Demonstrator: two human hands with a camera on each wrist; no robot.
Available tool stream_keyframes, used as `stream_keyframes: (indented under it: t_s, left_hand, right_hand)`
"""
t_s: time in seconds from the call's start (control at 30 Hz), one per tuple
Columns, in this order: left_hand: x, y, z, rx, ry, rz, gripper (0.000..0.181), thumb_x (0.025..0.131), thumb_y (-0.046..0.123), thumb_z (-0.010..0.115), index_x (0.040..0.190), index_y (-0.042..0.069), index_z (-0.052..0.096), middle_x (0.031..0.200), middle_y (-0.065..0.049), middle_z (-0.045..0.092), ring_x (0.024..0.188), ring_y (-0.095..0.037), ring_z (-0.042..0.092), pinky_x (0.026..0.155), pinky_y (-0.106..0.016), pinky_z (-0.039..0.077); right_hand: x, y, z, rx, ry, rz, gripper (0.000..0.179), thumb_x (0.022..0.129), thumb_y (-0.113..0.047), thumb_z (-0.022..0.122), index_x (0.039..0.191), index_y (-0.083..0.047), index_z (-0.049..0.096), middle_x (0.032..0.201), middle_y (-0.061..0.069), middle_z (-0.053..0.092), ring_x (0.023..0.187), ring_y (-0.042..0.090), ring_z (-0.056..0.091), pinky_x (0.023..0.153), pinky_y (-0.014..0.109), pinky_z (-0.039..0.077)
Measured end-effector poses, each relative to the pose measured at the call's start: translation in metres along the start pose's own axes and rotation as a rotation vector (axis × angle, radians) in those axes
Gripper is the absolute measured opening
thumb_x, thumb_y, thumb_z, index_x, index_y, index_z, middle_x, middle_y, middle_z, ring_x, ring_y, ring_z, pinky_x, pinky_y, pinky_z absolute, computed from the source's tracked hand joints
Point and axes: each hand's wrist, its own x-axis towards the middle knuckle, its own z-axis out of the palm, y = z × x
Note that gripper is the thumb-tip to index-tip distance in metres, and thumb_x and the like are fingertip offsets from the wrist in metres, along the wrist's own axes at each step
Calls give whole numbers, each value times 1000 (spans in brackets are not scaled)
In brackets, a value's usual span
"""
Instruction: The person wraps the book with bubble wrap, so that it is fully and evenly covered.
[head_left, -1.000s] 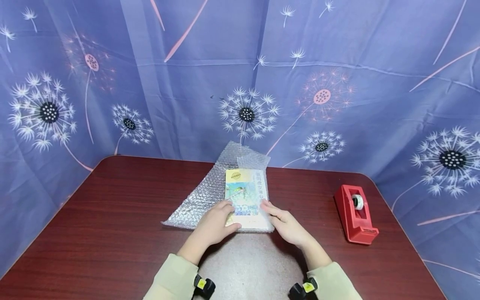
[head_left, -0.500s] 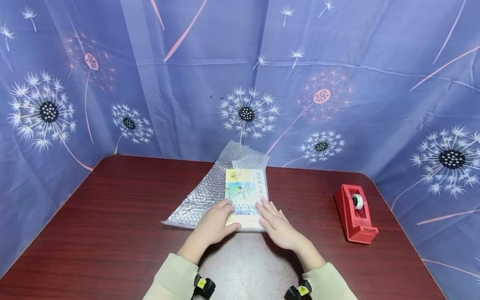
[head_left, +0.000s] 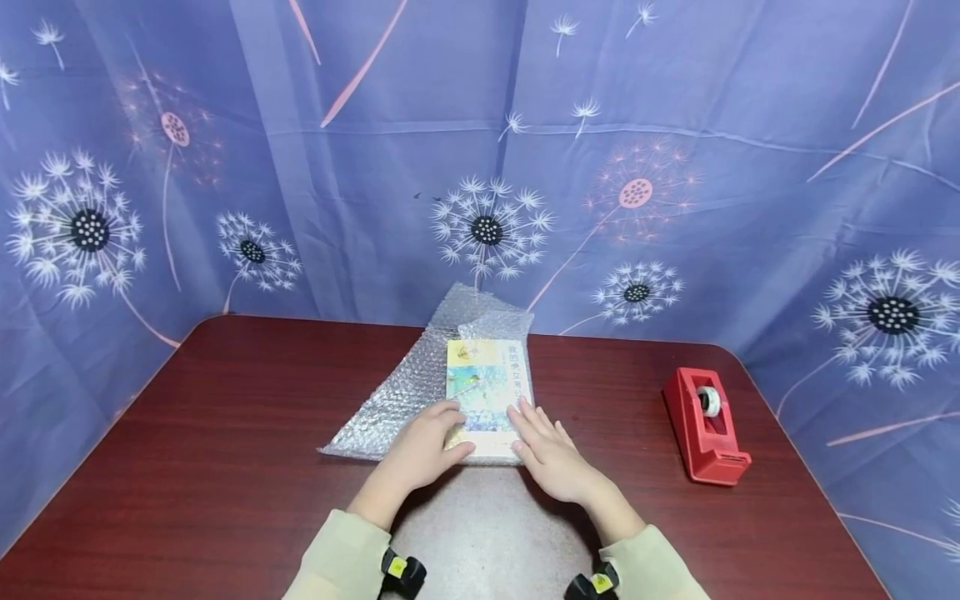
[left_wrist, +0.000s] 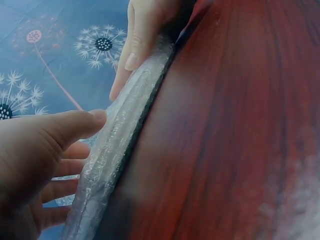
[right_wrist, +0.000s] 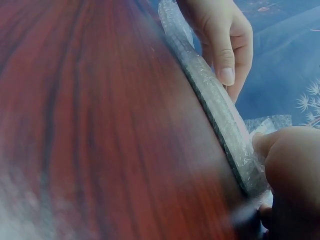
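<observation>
In the head view a book (head_left: 483,387) with a yellow, blue and white cover lies on the table, covered by clear bubble wrap (head_left: 397,396). A wide flap of the wrap spreads out to its left, and another part stands up behind it. My left hand (head_left: 420,446) rests on the lower left of the book, thumb near the front edge. On the lower right lies my right hand (head_left: 553,458), fingers extended over the cover. Both wrist views show the wrapped front edge (left_wrist: 117,135) of the bundle, with a thumb beside it.
A red tape dispenser (head_left: 705,427) with a white roll stands to the right on the dark red wooden table (head_left: 225,433). Behind the table hangs a blue curtain (head_left: 360,167) printed with dandelions. A black camera is strapped to each wrist.
My right hand has moved left from the book's right edge onto its cover, its fingers now extended. The wrap behind the book has shifted slightly. My left hand has stayed in place.
</observation>
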Motion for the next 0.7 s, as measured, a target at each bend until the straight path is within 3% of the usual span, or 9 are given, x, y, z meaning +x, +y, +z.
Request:
stream_keyframes:
  t_s: [0.33,0.57,0.7]
  left_hand:
    - [0,-5,-9,-10,50,-26,41,85,32,69,115,5,65,130,-12,57,118,-32,55,98,-47,47]
    - [0,-7,-10,-18,56,-33,49,85,34,69,122,4,61,132,-14,56,120,-33,54,99,-47,45]
    - [0,-10,-11,-37,54,-70,54,85,36,69,127,5,58,134,-15,54,122,-34,52,101,-49,43]
  right_hand:
    - [0,-2,0,10,6,-11,52,103,-30,36,151,-15,24,160,8,11,146,36,11,113,64,8]
    - [0,0,1,9,14,-11,53,102,-31,37,151,-16,24,160,8,12,146,36,12,113,64,8]
    - [0,1,1,13,16,-15,53,102,-30,37,151,-15,24,159,8,12,145,36,12,113,64,8]
